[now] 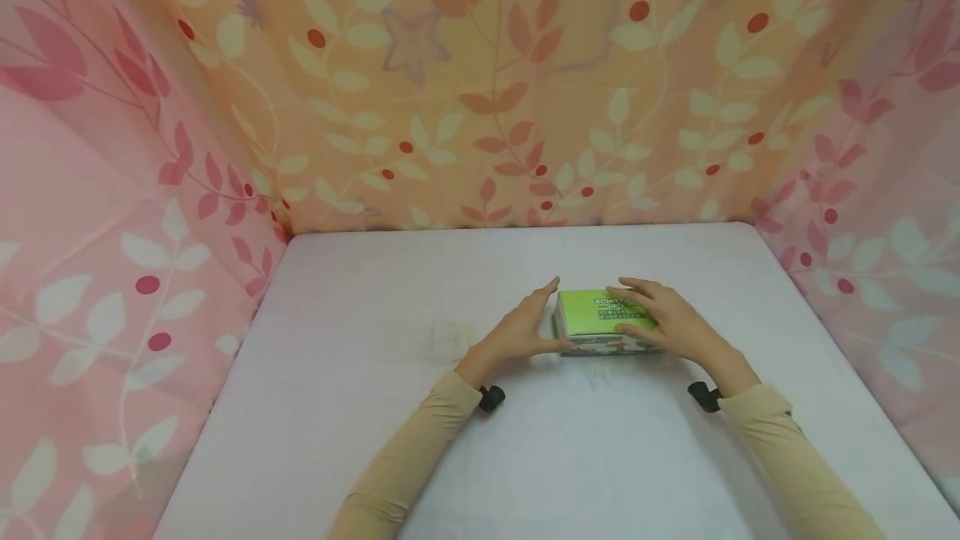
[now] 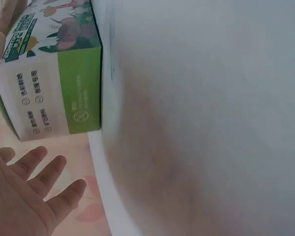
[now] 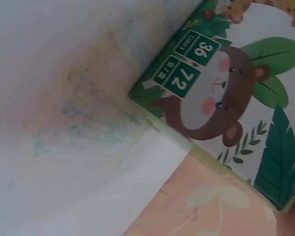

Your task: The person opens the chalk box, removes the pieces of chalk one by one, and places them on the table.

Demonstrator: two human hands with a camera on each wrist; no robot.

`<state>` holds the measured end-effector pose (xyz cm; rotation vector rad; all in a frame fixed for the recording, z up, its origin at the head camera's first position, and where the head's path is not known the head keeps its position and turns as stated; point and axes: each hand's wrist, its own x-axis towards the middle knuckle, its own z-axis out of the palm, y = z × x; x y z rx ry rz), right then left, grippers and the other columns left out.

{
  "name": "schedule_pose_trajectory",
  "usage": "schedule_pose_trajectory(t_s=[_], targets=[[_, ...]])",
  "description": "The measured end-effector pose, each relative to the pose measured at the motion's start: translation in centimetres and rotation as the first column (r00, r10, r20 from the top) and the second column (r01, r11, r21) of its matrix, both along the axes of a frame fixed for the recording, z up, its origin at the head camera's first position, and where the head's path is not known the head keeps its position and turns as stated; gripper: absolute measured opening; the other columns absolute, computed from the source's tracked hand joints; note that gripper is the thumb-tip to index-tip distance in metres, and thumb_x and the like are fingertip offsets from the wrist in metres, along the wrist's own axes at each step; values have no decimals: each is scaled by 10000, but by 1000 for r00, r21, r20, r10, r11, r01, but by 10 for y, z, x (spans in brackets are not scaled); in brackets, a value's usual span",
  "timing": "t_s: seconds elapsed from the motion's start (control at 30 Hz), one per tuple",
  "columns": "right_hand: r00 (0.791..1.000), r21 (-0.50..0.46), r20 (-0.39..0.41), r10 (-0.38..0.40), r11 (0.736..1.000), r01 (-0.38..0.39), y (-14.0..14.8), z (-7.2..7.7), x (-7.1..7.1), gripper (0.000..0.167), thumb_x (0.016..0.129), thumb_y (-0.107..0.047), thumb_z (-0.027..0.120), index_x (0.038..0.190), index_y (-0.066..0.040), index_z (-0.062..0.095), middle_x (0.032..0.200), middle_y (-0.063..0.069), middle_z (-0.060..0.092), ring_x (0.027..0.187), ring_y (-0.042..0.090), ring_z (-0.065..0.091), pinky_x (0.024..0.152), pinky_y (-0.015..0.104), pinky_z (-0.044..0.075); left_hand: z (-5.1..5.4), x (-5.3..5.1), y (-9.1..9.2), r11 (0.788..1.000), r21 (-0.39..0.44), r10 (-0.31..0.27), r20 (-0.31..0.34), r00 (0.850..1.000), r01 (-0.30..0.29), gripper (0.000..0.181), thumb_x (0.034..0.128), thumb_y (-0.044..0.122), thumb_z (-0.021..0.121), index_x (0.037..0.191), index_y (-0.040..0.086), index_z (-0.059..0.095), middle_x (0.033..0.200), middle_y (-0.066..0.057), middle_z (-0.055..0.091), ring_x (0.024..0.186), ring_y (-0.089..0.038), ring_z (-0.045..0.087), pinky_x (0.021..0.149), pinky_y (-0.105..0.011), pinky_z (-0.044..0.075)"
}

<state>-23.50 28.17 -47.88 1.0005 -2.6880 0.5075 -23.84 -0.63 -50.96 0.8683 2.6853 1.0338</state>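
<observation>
The rectangular cardboard box [image 1: 588,319] before you, lime-green on top, white-sided with leaves, a brown cartoon animal and dark-green "36 Colors" lettering blocks, sits on the white-covered table [image 1: 450,282]. Your left hand [image 1: 519,333] spreads beside it; your right hand [image 1: 678,325] spreads over its right end.

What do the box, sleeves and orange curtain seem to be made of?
Box: probably printed cardboard, smooth, judging by its crisp edges and flat faces.
Sleeves: likely cloth, matte, since they crease.
Orange curtain: likely cloth too, dull, with faint folds; fibre unclear.
</observation>
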Motion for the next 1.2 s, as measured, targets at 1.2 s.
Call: schedule_pose_trajectory(t_s=[1.2], targets=[[999, 218, 33, -7, 976, 0, -4, 43, -20, 327, 921, -351, 546, 1129, -137, 679, 1046, 78, 694, 933, 286, 658, 804, 482, 496, -2, 0, 18, 996, 64, 49, 106, 993, -56, 979, 674, 430, 798, 1422, 132, 242, 1293, -5, 453, 1110, -136, 495, 890, -274, 452]])
